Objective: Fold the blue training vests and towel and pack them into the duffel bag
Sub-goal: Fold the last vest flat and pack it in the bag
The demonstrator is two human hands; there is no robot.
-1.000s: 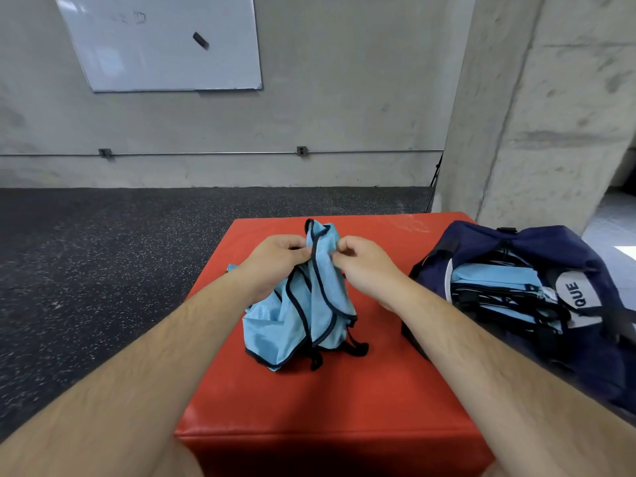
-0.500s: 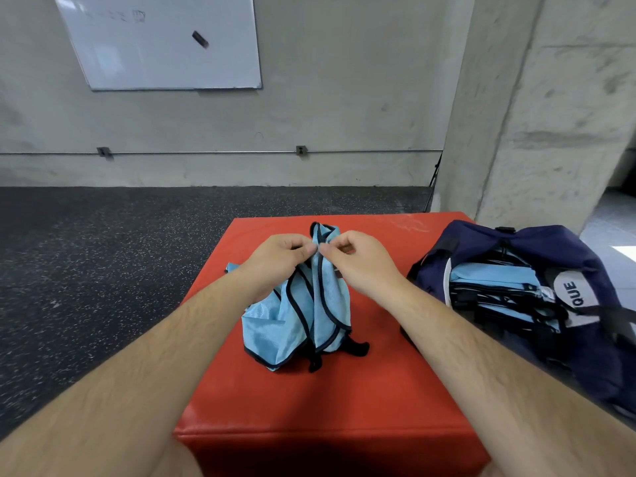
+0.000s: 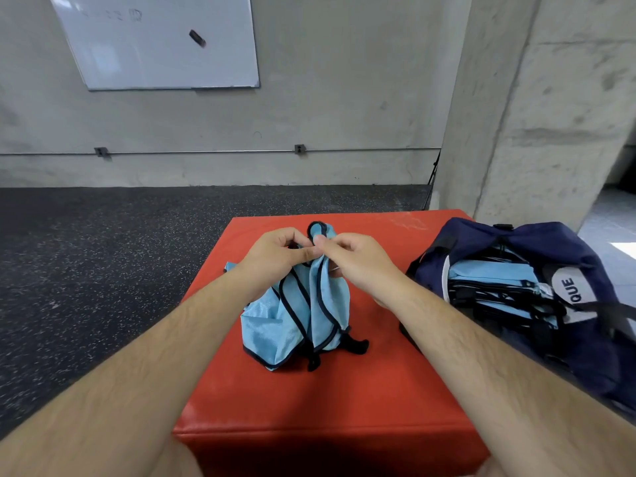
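Note:
A light blue training vest (image 3: 296,321) with black trim hangs bunched above the red padded block (image 3: 344,401), its lower edge resting on the block. My left hand (image 3: 275,253) and my right hand (image 3: 351,259) pinch its top strap close together, fingertips almost touching. To the right stands the navy duffel bag (image 3: 481,246), unzipped, with several folded blue vests (image 3: 488,280) stacked inside. No towel can be made out.
The duffel bag sits at the block's right edge beside a concrete pillar (image 3: 537,108). Dark speckled rubber floor (image 3: 103,270) spreads to the left and behind. A whiteboard (image 3: 161,43) hangs on the concrete back wall.
My two hands have drawn closer together at the top of the vest, bringing the straps together. The vest hangs narrower; the bag has not moved.

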